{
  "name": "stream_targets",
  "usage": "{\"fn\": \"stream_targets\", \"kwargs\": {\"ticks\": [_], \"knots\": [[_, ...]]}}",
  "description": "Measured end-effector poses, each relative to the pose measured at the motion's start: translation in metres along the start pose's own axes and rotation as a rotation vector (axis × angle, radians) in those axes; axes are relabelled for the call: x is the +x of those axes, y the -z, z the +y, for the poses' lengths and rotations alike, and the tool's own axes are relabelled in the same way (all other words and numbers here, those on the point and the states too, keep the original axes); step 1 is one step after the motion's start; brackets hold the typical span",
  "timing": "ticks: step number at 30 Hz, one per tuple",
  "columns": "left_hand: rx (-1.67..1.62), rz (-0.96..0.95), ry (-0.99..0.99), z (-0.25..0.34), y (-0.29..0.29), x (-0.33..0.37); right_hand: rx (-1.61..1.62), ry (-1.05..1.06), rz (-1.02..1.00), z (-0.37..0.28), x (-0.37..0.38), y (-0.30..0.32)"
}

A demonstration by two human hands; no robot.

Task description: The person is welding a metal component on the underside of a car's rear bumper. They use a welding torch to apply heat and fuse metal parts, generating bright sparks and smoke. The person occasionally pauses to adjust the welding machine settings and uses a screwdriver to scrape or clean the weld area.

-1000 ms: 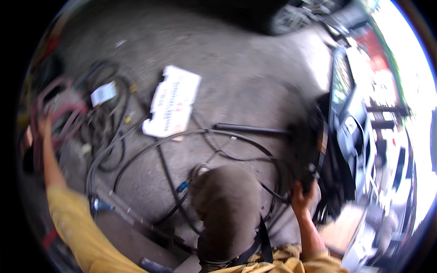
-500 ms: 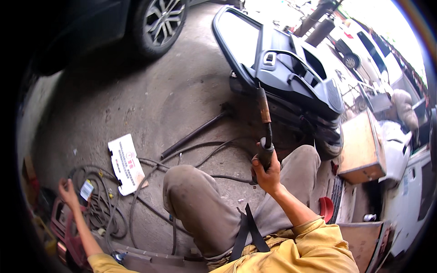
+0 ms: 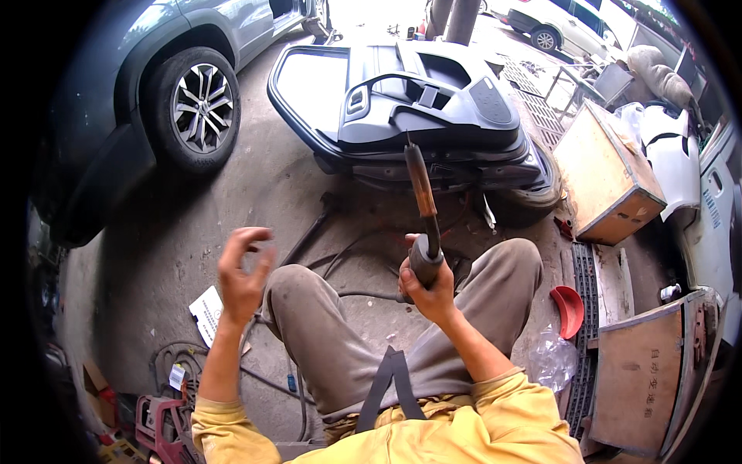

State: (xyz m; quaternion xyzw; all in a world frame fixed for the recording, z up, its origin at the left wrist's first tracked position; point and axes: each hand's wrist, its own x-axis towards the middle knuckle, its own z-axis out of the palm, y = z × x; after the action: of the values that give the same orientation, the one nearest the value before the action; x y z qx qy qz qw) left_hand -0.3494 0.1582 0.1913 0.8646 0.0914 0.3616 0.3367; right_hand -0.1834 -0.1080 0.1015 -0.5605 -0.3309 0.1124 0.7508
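My right hand is wrapped round the dark handle of a welding torch, above my right thigh. Its coppery nozzle points up and away from me, and a thin wire tip shows at the end. Past the tip, a car door lies with its grey inner trim upward, raised off the floor. My left hand is in the air beside my left knee, its fingers curved and apart with nothing between them. The torch cable runs along the floor and partly disappears behind my legs.
A car with a dark tyre stands at the far left. On the floor lie a white printed sheet, a pipe, coiled cables and a red-framed machine. To the right are wooden boxes, a red dish and clear plastic.
My left hand has come up from beside the coiled cables to near my left knee. The view has turned left, with the torch still in my right hand.
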Motion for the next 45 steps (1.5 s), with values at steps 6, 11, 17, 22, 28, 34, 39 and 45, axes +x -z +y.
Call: {"fn": "stream_targets", "kwargs": {"ticks": [6,11,17,22,28,34,39,45], "knots": [[-0.324,-0.340,-0.102,0.083,-0.119,0.020,0.241,-0.174,-0.009,0.005,-0.009,0.056],[-0.384,-0.491,-0.159,0.088,-0.181,0.022,0.602,-0.270,-0.042,0.011,-0.014,0.082],[-0.553,-0.646,-0.093,0.087,-0.228,0.019,0.862,-0.266,-0.109,0.013,-0.011,0.110],[-0.611,-0.786,-0.024,0.066,-0.249,0.016,0.855,-0.237,-0.162,0.016,-0.010,0.117],[-0.726,-0.939,0.167,0.043,-0.275,-0.007,0.892,-0.228,-0.030,0.029,-0.003,0.112],[-0.694,-1.139,0.792,0.004,-0.293,-0.019,1.134,-0.453,0.398,0.096,-0.003,0.091],[-0.075,-1.223,0.706,-0.082,-0.329,-0.064,0.759,-0.932,0.861,0.230,-0.039,0.069],[0.447,-1.438,0.492,-0.105,-0.348,-0.094,0.248,-1.379,0.651,0.269,-0.097,0.073]]}}
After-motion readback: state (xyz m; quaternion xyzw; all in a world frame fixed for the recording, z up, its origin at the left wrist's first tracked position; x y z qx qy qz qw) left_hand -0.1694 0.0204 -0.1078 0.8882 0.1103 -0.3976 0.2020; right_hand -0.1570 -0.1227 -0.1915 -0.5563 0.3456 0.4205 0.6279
